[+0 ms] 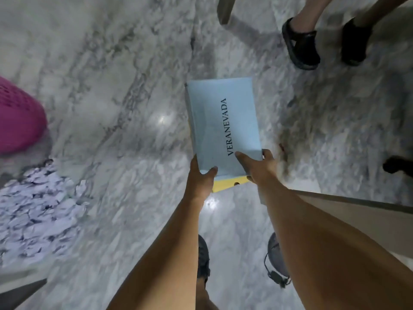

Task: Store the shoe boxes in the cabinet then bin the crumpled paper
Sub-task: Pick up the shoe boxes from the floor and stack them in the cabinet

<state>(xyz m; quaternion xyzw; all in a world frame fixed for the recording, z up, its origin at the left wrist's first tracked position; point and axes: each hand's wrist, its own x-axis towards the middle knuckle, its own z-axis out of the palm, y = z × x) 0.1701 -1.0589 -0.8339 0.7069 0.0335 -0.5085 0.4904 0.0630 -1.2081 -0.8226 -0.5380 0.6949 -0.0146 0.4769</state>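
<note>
Both hands, left hand [201, 175] & right hand [257, 166], grip pale-blue VERANEVADA shoe box [223, 124] near end; next: carry to cabinet, crumpled paper [38, 209] well left of box.

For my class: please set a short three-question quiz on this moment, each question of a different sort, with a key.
1. True or false: both hands hold the light blue shoe box.
2. Which lies on the floor at the left? A) crumpled paper B) a broom C) a towel
3. Fill in: the basket at the left edge is ____ in colour.

Key:
1. True: the left hand and right hand grip its near end.
2. A, the crumpled paper.
3. Pink, the pink basket.
</note>
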